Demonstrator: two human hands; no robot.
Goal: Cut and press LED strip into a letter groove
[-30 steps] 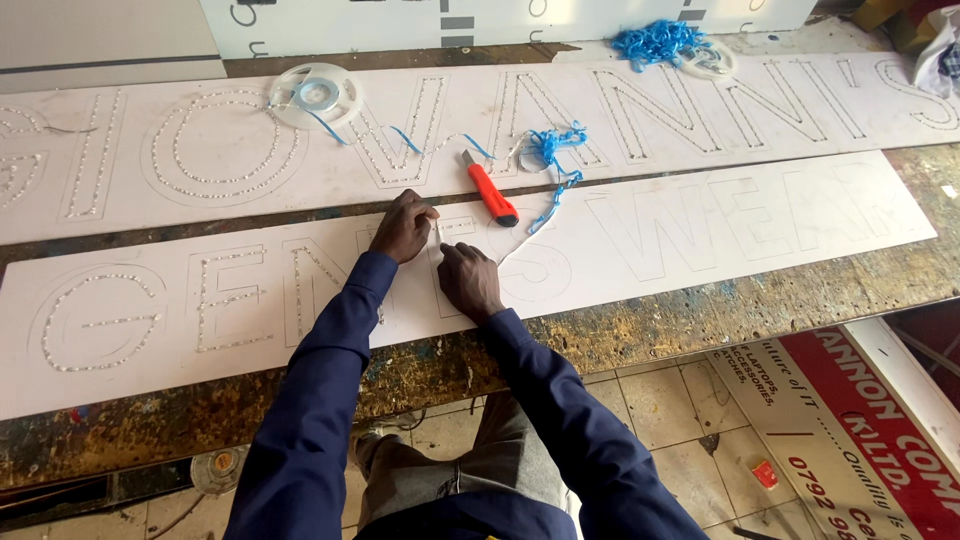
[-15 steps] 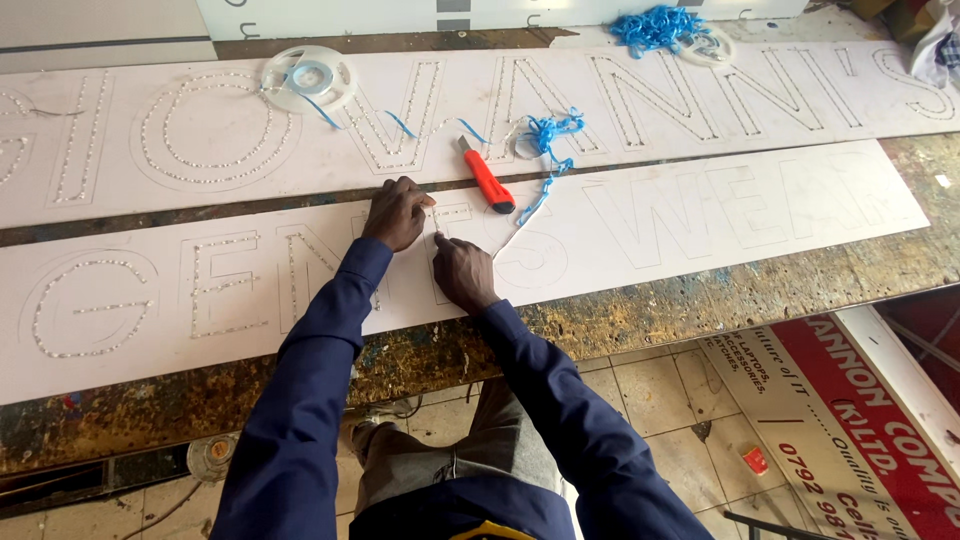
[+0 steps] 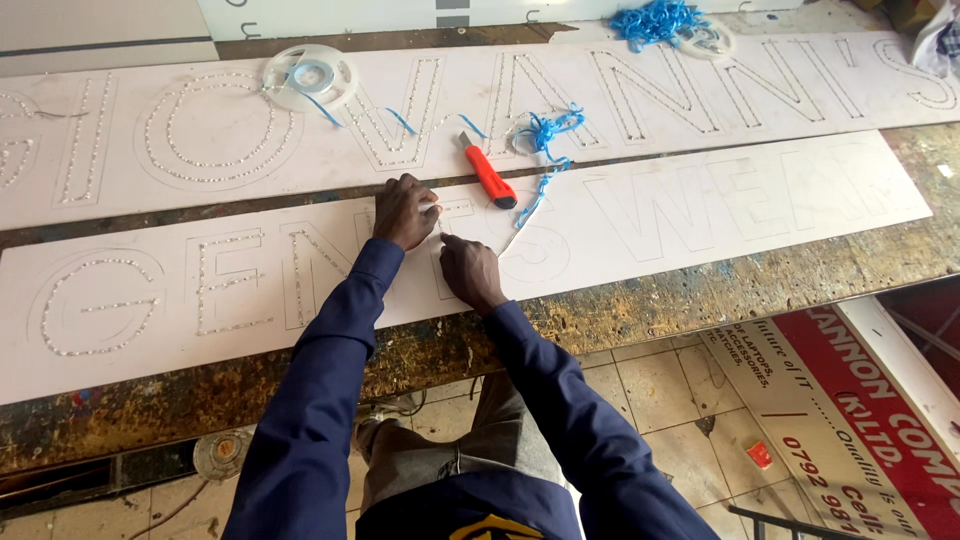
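White sign panel point(image 3: 700, 215), long and narrow, lies flat on the counter point(image 3: 700, 290) directly under both hands, its letter outlines drilled with rows of small holes. Those to the left of the hands are already filled with small pale studs, and those to the right are bare outlines. The left hand point(image 3: 403, 210) rests curled on the panel, fingers bent down and pinching something small and pale that I cannot make out clearly. The right hand point(image 3: 470, 270) sits just beside it, nearly touching, with the forefinger stretched toward the same spot; whether it grips anything I cannot tell.

To do this pressing-in well, I would judge that the left hand should hold the small piece square over its hole while the right steadies the sheet, pushing straight down so the piece seats flush and the thin panel does not flex or slide. Working hole by hole along the outline keeps the row even.

Just beyond the hands lies an orange utility knife point(image 3: 489, 170), with a tangle of blue wire point(image 3: 545, 130) beside it, trailing back toward the fingers. Further away, a second white panel point(image 3: 150, 190) with its letters already studded carries a clear spool point(image 3: 315, 78) to the far left and another heap of blue wire point(image 3: 655, 20) to the far right.

The counter is rough, paint-spattered wood. Below the near edge are a pale tiled floor point(image 3: 660, 400) and, to the right, a red and white printed banner point(image 3: 860, 400).
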